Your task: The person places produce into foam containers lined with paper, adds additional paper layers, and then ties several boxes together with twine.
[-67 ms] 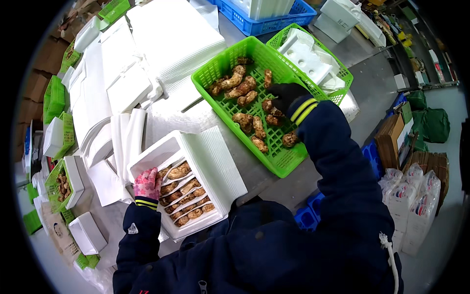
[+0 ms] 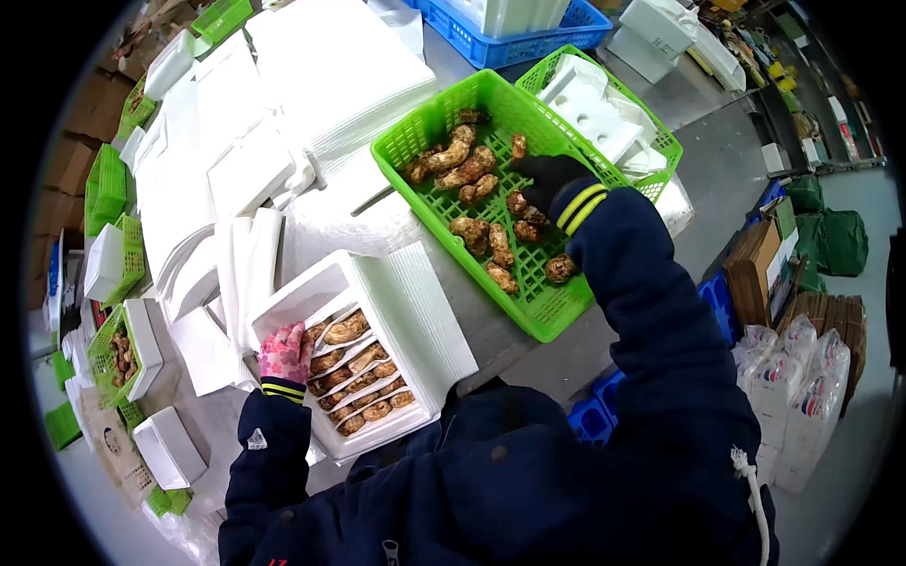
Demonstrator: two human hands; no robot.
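Observation:
My left hand (image 2: 286,354), in a pink patterned glove, grips the left wall of a white foam box (image 2: 302,294) holding rows of brown mushrooms (image 2: 363,385) between white paper strips; its ribbed lid lies folded back. My right hand (image 2: 549,182), in a black glove, is inside a green perforated basket (image 2: 422,123) of loose knobbly mushrooms (image 2: 469,170). Its fingers are curled beside a small mushroom (image 2: 518,146); whatever is in them is hidden.
Stacked white foam sheets (image 2: 321,66) cover the metal table's back left. Another green basket (image 2: 649,113) holds white packing behind mine, near a blue crate (image 2: 500,42). More green baskets (image 2: 113,368) line the left; cardboard (image 2: 755,283) and bagged white packs (image 2: 793,406) stand right.
Almost nothing differs from a moment ago; my right hand and sleeve have shifted very slightly toward the back of the basket.

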